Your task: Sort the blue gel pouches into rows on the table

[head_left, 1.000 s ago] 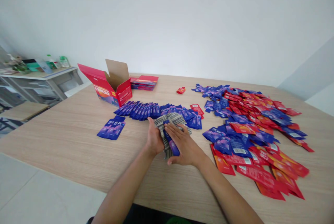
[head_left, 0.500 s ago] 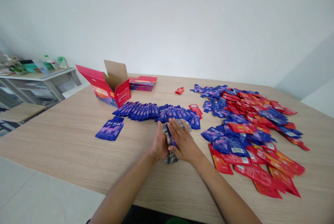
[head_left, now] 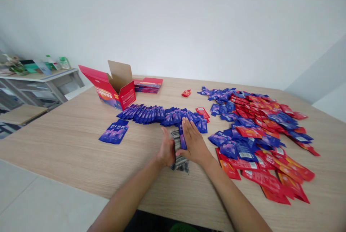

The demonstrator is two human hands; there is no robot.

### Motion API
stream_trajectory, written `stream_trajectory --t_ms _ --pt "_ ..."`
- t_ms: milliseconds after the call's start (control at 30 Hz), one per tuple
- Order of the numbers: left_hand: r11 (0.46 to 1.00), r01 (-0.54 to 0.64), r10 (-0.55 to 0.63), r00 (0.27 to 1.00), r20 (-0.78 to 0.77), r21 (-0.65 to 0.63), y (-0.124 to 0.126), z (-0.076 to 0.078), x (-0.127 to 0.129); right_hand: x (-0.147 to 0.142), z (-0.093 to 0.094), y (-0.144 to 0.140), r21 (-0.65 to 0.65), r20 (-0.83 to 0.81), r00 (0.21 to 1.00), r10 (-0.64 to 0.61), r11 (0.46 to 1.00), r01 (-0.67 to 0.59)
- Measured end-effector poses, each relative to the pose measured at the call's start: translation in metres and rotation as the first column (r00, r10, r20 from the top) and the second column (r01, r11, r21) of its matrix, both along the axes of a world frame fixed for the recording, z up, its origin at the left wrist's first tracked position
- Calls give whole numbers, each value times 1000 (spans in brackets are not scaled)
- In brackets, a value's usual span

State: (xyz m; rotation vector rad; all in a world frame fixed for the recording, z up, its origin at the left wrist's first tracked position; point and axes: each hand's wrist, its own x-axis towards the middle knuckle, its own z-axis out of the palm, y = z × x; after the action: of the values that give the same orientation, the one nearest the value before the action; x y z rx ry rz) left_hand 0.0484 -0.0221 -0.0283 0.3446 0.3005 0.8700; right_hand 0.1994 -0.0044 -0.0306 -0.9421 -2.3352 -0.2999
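The wooden table (head_left: 81,145) is bare along its left and near edges, giving my forearms wide open room; a bare strip also runs along the far edge between cartons and pile. On the right, one broad pile of pouches (head_left: 259,116), red and purple, is too jumbled to count. One red box (head_left: 108,89) stands at far left, flaps raised. One row of purple pouches (head_left: 151,115) runs rightward from its near corner, overlapping too closely for a sure count. Behind, one stack of flat cartons (head_left: 148,85) lies beside the box.

My two hands meet at near centre, just above bare wood. My left hand (head_left: 167,149) is half curled around one striped cloth (head_left: 180,164), thumb raised. My right hand (head_left: 195,143) lies nearly flat, fingers straight and together, along one purple pouch (head_left: 182,141) between it and the cloth; whether it grips, I cannot tell.

At left lie two overlapping purple pouches (head_left: 115,132); one red pouch (head_left: 202,113) sits by the row's right end, another red pouch (head_left: 186,93) farther off.

Compared with half a second ago, my palms have parted slightly, and the cloth hangs lower.
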Motion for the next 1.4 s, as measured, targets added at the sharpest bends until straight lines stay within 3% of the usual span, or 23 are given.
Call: stream_trajectory --t_ms 200,400,567,667,867,1033,1267,1400 --pt "975 -218 219 975 26 -36 7 8 -8 -9 -4 -2 87 -35 999 18 996 -15" --pt "961 -265 270 961 62 -82 11 17 -19 -9 -5 -9 179 -107 988 -113 975 131" --pt "937 -332 339 939 56 -105 11 22 -22 -21 -12 -14 168 -168 985 35 986 -6" --pt "941 -322 325 946 10 -106 10 23 -22 -27 -18 -17 65 -220 974 61 997 -48" --pt "976 -193 192 981 -20 -96 5 12 -12 -24 -24 -17 -138 -332 943 -21 990 -26" --pt "993 -88 89 996 10 -74 2 3 -1 -23 -26 -15 -134 -384 920 -76 991 25" --pt "984 -130 126 991 -38 -123 1 18 -5 -25 -20 -18 -74 -343 938 45 994 -75" --pt "971 -201 203 979 3 -128 4 21 -12 -24 -14 -16 -114 -313 941 129 978 -172"
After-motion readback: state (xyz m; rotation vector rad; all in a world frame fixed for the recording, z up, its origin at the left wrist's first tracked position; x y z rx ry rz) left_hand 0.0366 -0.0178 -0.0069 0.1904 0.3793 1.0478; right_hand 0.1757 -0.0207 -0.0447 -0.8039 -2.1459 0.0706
